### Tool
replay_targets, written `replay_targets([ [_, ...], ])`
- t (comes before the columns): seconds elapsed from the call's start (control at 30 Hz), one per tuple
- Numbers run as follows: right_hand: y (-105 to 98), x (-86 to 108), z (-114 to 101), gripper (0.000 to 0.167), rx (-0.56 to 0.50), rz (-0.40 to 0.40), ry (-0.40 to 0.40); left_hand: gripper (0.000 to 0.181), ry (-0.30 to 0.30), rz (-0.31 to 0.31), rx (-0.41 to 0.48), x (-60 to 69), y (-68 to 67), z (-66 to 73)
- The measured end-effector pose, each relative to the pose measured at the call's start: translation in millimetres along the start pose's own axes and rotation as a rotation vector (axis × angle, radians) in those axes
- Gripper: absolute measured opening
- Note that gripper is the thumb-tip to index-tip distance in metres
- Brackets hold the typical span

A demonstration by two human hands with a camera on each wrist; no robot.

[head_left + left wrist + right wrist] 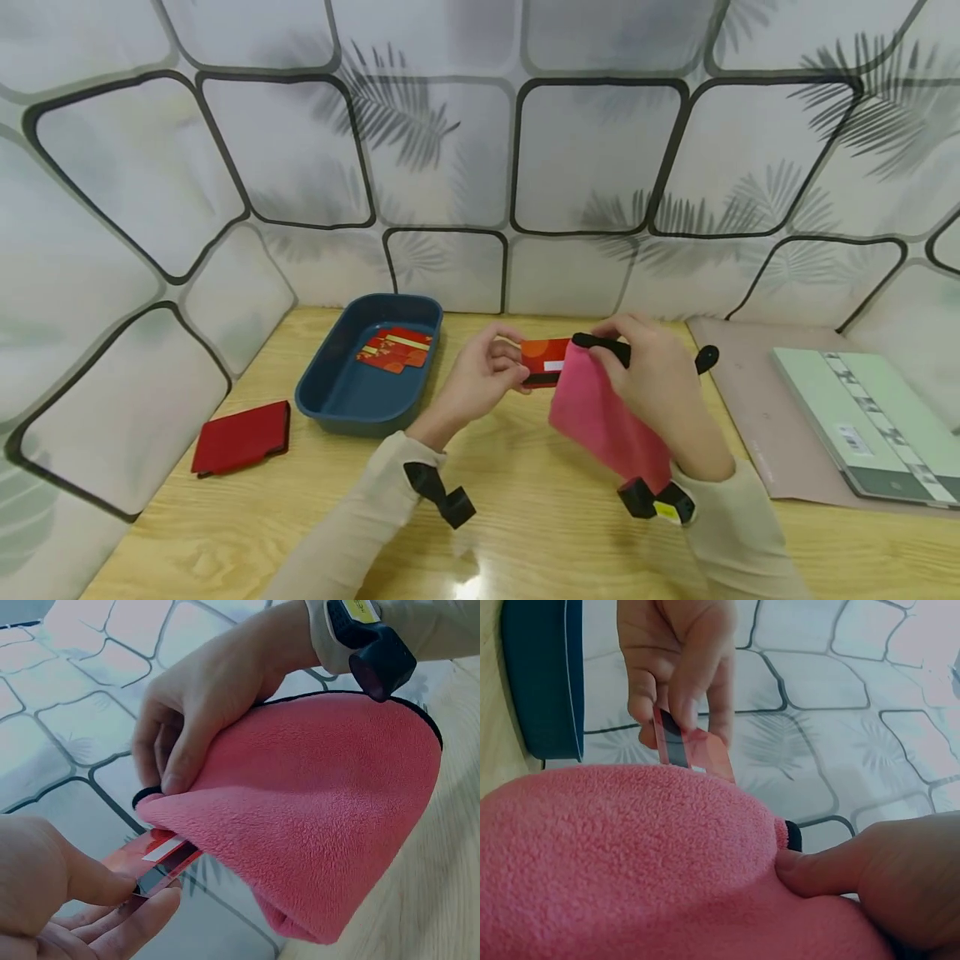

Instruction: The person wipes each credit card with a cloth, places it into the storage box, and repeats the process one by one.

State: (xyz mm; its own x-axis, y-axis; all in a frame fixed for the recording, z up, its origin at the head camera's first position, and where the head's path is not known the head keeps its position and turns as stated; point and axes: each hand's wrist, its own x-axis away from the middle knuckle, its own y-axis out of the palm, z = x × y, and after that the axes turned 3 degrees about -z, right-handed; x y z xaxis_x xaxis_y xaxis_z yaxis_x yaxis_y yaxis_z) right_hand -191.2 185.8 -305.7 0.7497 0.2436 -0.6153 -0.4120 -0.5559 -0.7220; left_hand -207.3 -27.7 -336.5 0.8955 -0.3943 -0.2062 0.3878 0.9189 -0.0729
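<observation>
My left hand (491, 371) pinches the left end of a red card (542, 360) with a dark stripe and a white strip. In the left wrist view thumb and fingertips meet on the card (154, 862). A pink fleecy cloth (600, 408) with black edging hangs from my right hand (656, 383), whose thumb and fingers grip its upper edge. The cloth covers the card's right end, so that part is hidden. In the right wrist view the cloth (645, 855) fills the foreground, with the left hand (682, 667) beyond it.
A blue tray (360, 404) holds several red and gold cards (396, 348). Left of it lies a red wallet-like item (242, 439). At the right, a light green notebook (862, 417) rests on a greyish-pink sheet (738, 408). A patterned curtain-like sheet (450, 183) backs the wooden table.
</observation>
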Motion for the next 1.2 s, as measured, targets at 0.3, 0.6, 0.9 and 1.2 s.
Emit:
replay_targets([
  [0.3,-13.6,-0.3,11.6,0.016,0.082,0.046,0.046,0.033,-0.006,0.021,0.038,-0.6,-1.6,0.4],
  [0.6,-32.2,1.9,12.2,0.019,0.150,0.075,0.110,0.034,-0.025,0.094,0.043,-0.4,-1.4,1.2],
  [0.9,-48.9,6.5,0.8,0.018,0.086,0.043,0.110,0.033,-0.031,0.098,0.051,-0.3,-2.6,0.1],
  [1.2,-39.4,11.0,-24.3,0.015,-0.021,-0.074,-0.015,0.033,-0.030,0.071,0.059,0.3,-1.8,-1.4],
])
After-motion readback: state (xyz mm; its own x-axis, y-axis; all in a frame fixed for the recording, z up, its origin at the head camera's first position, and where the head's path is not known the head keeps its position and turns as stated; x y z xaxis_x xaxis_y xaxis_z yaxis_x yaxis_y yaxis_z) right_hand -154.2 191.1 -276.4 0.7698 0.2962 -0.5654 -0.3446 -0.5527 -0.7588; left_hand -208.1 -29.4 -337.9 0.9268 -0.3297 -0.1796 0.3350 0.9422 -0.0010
